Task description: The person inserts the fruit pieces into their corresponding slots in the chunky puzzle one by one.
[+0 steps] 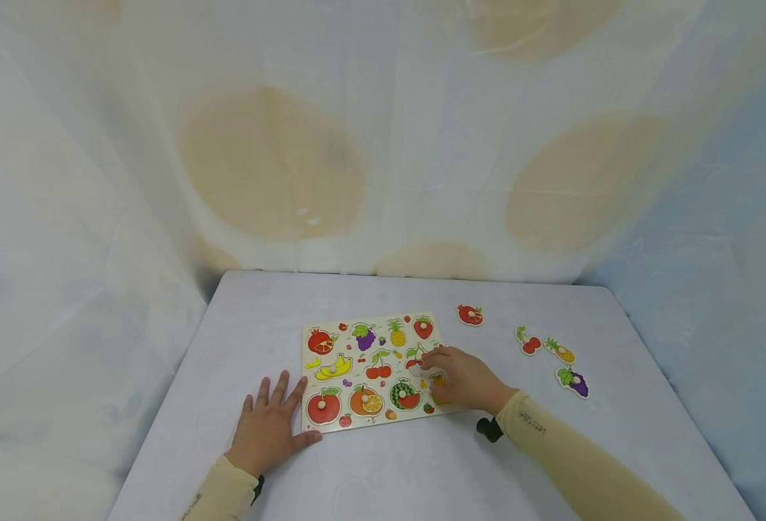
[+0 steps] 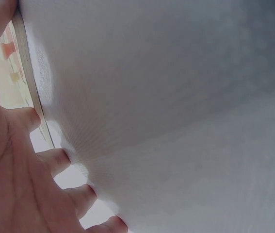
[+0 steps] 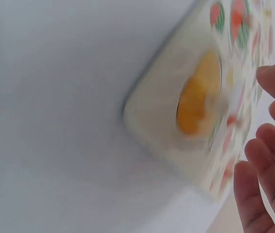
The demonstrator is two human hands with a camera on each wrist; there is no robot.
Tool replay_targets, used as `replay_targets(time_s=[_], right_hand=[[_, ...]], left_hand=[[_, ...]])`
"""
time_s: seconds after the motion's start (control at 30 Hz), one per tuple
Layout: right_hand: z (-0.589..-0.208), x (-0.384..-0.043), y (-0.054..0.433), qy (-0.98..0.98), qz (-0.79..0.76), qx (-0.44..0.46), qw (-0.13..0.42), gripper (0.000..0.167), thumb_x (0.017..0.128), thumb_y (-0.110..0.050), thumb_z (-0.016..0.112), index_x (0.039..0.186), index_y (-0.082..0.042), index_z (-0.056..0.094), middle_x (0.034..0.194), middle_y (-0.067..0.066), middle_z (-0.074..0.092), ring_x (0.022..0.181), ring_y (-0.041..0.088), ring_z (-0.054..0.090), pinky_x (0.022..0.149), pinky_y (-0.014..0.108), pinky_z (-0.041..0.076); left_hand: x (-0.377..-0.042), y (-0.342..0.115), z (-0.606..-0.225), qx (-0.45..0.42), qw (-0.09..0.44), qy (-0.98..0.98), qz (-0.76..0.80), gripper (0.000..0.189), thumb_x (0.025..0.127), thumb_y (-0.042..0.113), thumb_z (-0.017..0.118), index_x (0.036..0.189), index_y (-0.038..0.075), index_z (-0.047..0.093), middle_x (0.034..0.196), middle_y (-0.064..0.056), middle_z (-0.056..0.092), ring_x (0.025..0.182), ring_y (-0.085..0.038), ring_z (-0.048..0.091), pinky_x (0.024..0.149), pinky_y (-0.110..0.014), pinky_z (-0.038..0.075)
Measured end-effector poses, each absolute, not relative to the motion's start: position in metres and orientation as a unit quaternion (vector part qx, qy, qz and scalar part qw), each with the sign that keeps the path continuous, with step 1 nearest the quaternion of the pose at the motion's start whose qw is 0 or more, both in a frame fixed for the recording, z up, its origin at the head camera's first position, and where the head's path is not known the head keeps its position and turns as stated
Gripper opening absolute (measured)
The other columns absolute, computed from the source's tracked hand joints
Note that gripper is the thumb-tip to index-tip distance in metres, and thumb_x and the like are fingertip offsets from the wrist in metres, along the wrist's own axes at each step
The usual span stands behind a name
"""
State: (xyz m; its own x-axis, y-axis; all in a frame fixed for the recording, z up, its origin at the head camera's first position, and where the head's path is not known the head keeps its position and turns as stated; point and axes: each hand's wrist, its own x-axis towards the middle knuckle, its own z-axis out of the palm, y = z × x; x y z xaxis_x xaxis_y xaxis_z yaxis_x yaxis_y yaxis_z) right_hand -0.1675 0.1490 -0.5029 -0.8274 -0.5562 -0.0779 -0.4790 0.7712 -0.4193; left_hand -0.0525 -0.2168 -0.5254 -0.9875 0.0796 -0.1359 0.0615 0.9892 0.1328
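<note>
A white fruit puzzle board [image 1: 308, 329] lies on the table, printed with fruit and bearing knobbed pieces such as an apple [image 1: 323, 407], an orange [image 1: 364, 402] and a watermelon [image 1: 404, 396]. My left hand [image 1: 270, 427] rests with fingers spread at its left side, thumb and index finger at the edge. Over the board's right part is my right hand [image 1: 466, 380], fingers loosely bent. In the right wrist view its thumb and fingers [image 3: 262, 165] are apart with nothing between them. A blurred yellow-orange fruit piece [image 3: 191, 109] sits near the board's corner, partly covered by that hand in the head view.
To the right of the board lie loose pieces: a pomegranate [image 1: 470, 315], cherries [image 1: 529, 343], a pineapple [image 1: 561, 352] and grapes [image 1: 575, 383]. The white-covered table [image 1: 383, 477] meets a draped cloth [image 1: 383, 145] at the back.
</note>
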Motion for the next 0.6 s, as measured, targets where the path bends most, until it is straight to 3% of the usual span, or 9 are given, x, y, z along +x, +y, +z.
replay_targets(time_s=[0.6], right_hand=[[-0.505, -0.2, 0.246, 0.967, -0.205, -0.138, 0.053, 0.041, 0.087, -0.022, 0.078, 0.125, -0.013, 0.067, 0.13, 0.007, 0.061, 0.115, 0.032, 0.059, 0.092, 0.054, 0.051]], left_hand=[[-0.052, -0.217, -0.525, 0.037, 0.07, 0.995, 0.065, 0.105, 0.073, 0.072, 0.071, 0.155, 0.017, 0.038, 0.158, -0.022, 0.029, 0.141, -0.054, 0.022, 0.107, -0.073, 0.022]])
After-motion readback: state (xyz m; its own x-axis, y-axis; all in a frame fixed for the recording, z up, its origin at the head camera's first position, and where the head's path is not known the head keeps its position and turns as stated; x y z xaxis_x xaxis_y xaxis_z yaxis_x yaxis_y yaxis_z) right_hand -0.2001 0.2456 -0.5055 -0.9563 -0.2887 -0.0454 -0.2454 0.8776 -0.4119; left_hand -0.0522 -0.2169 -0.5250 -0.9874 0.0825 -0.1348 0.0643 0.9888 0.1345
